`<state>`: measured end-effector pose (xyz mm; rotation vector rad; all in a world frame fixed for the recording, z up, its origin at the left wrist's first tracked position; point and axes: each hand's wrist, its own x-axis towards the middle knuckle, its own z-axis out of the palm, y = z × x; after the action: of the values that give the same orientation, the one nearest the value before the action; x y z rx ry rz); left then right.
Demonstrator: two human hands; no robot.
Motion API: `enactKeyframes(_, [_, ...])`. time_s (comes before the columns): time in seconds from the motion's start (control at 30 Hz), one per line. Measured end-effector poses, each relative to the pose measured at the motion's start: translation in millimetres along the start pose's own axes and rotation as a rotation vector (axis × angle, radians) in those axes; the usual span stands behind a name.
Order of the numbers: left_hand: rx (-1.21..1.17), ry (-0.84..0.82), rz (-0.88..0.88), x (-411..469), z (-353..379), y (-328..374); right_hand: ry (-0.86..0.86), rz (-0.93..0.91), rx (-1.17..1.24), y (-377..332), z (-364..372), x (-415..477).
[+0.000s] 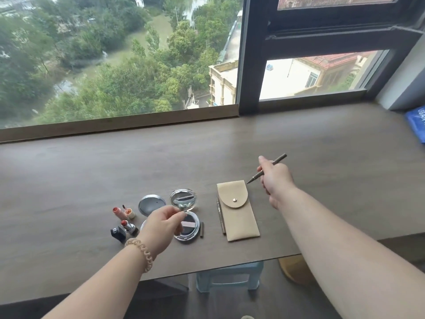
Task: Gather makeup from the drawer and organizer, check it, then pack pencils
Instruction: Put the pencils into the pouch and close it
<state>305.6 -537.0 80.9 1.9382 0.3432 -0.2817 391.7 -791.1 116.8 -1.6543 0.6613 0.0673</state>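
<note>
My right hand point(274, 178) grips an uncapped brown pencil point(279, 158), its tip pointing down-left just off the top right corner of a beige snap pouch point(240, 218). The pouch lies flat with its flap closed. A second pencil point(221, 217) rests along the pouch's left edge. A small dark cap point(202, 230) lies beside an open round compact point(189, 227) whose mirror lid point(183, 199) stands up. My left hand point(161, 226) hovers over the compact, fingers pinched at its hinge. Left of it are a silver round lid point(151, 204), an orange lip tube point(118, 211) and an open red lipstick point(129, 226).
Everything sits on a brown wooden desk point(92, 176) under a large window. A black lipstick cap point(118, 234) lies near the front left. A blue packet point(416, 125) is at the far right. A pale stool point(230, 277) stands below the desk's front edge.
</note>
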Motion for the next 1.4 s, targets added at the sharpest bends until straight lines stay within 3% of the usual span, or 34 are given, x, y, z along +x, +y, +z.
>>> enactKeyframes(0.2, [0.072,-0.054,-0.032,19,22,11,-0.209,-0.236,-0.129,30,24,-18])
enactKeyframes(0.4, [0.359,-0.052,-0.076,31,46,-6,-0.312,-0.695,-0.970,70,39,-21])
enactKeyframes(0.6, [0.730,-0.045,0.062,35,65,-8,-0.508,-0.863,-1.345,99,53,-29])
enactKeyframes(0.83, [0.909,-0.062,0.150,42,75,-21,-0.499,-0.907,-1.452,107,61,-25])
enactKeyframes(1.13, [0.925,-0.048,0.179,39,74,-23,-0.429,-0.879,-1.294,99,51,-20])
enactKeyframes(1.3, [0.892,-0.003,0.182,35,71,-15,-0.274,-0.714,-1.214,89,23,12])
enactKeyframes(1.4, [0.832,0.031,0.193,30,74,-8,-0.324,-0.653,-1.227,88,17,30])
